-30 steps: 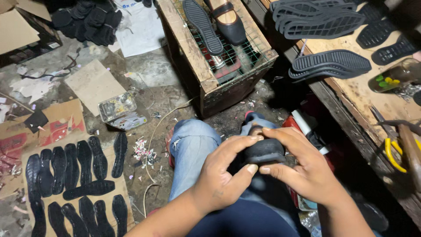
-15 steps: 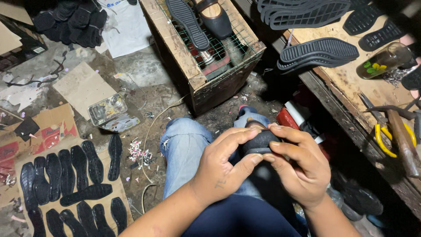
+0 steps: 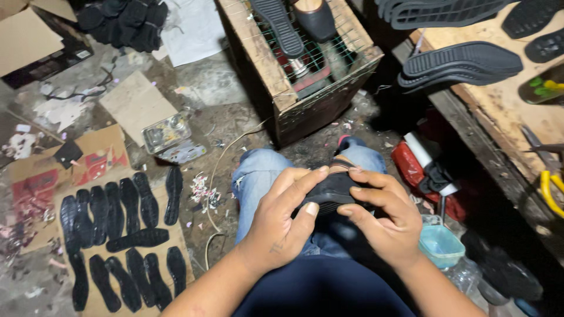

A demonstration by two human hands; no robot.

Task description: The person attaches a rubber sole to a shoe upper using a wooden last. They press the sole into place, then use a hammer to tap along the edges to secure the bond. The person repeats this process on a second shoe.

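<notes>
Both hands hold one dark, rounded shoe piece (image 3: 335, 189) over the lap, above the knees in blue jeans (image 3: 258, 176); the left hand (image 3: 282, 220) wraps its side with the fingers curled over the top and the thumb pressed underneath; the right hand (image 3: 382, 220) grips the other side, fingers bent on its top edge; the two hands are close together, almost touching. Just beside the right hand, lower down, sits a small pale blue plastic tub (image 3: 440, 245) on the floor; a red and black tool (image 3: 423, 167) lies near it. On the floor by the left edge, many flat black rubber soles (image 3: 117, 235) lie in rows on a brown cardboard sheet (image 3: 100, 155); a thin white cord (image 3: 220, 170) runs across the dirty floor between them and the leg. Farther off stands a wooden crate with a wire mesh top (image 3: 294, 94), with a black sole on top. Along the right edge runs a wooden surface (image 3: 499, 105) with ridged black soles (image 3: 461, 61) stacked on it and yellow-handled pliers (image 3: 549, 188).
</notes>
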